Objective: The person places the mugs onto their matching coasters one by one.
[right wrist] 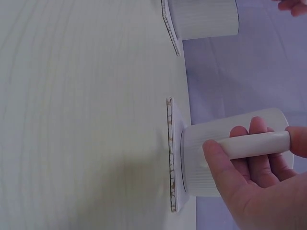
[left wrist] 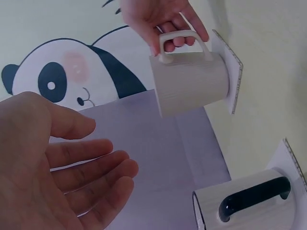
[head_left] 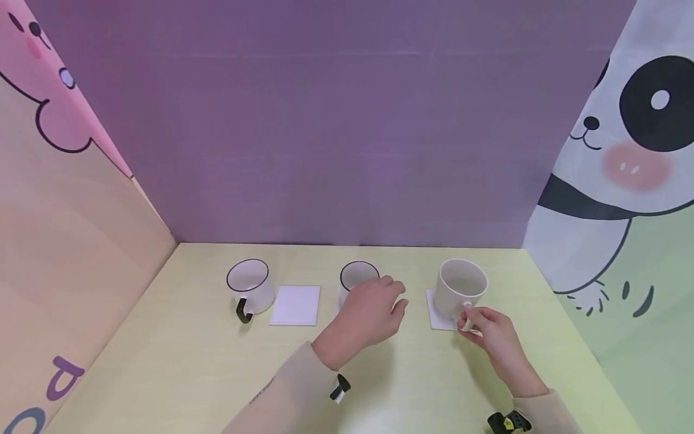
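A plain white mug [head_left: 461, 289] stands upright on a white square coaster [head_left: 440, 318] at the right. My right hand [head_left: 496, 340] grips its white handle [right wrist: 256, 145], fingertips curled behind it and thumb along it. In the middle is a white mug with a black rim [head_left: 358, 274], mostly hidden in the head view by my left hand [head_left: 368, 316]. The left wrist view shows its black handle [left wrist: 254, 195] and a coaster [left wrist: 290, 160] under its base. My left hand hovers beside this mug, fingers spread loosely and holding nothing.
Another black-rimmed mug [head_left: 260, 292] with a black handle stands at the left, directly on the table [head_left: 179, 361]. Between it and the middle mug lies a bare white coaster [head_left: 295, 305]. A purple backdrop [head_left: 347, 132] rises behind the table, with printed panels on both sides.
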A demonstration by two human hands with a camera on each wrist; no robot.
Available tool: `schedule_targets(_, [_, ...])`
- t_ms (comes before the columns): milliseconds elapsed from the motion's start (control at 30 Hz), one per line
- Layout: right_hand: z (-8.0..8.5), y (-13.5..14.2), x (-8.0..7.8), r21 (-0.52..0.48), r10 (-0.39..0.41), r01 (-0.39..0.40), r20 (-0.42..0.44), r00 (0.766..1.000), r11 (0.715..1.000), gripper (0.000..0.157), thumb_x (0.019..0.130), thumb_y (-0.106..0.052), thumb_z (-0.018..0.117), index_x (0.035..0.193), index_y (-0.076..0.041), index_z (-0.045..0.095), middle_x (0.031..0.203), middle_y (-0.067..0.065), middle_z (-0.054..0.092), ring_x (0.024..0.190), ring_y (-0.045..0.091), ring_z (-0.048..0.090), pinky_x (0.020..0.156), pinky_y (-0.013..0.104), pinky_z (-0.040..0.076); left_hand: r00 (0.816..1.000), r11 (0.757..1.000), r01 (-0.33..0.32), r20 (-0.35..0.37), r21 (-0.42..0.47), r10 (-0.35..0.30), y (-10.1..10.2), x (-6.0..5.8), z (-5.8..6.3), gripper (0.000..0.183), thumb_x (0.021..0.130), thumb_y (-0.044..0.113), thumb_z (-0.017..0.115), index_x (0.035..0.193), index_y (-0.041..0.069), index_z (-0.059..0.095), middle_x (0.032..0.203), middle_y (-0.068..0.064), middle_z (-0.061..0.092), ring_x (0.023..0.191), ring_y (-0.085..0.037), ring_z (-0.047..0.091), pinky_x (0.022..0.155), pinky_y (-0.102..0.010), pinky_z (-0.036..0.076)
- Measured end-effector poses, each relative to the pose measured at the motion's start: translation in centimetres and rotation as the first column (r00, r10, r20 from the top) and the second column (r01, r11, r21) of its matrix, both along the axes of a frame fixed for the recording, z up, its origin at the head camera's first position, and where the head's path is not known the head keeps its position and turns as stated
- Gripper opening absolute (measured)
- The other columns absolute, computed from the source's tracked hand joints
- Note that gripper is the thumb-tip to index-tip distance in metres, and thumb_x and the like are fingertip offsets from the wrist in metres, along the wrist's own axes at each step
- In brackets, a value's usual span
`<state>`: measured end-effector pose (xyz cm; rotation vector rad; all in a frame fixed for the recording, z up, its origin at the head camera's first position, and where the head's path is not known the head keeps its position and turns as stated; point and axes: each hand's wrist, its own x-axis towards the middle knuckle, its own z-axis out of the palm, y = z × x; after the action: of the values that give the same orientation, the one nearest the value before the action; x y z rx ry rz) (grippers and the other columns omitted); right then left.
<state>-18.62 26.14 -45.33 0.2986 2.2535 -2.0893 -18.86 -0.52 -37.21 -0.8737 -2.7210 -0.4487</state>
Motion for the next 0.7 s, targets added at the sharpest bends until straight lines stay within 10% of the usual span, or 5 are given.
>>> schedule_targets(333, [-0.2,0.1,0.1,0.000,0.004,-0.004,-0.012,1.000,1.000,0.038,0.107,-0.026,0.055,0.109,0.012,0.061,0.088,0.004,0.064,0.089,0.012,0.063,0.090,0.033,0.057,0.982,0.994,-0.012,-0.184,0.110,0.032,-2.4,2.4,0.3,0.015,0.095,0.019,0.067,0.104,0.008,0.072,0.092,-0.001,0.067,0.084,-0.020,0.065,0.069,-0.034,0.054])
schedule_targets(700, [-0.2,0.2,0.0,0.005,0.004,-0.004,-0.019,1.000,1.000,0.035,0.106,-0.024,0.056,0.106,0.010,0.063,0.086,0.004,0.065,0.089,0.013,0.063,0.089,0.033,0.058,0.949,0.908,-0.119,-0.224,0.401,0.223,-7.1,0.6,-2.0,0.006,0.089,0.006,0.068,0.093,0.006,0.072,0.088,-0.003,0.069,0.080,-0.020,0.065,0.062,-0.035,0.054])
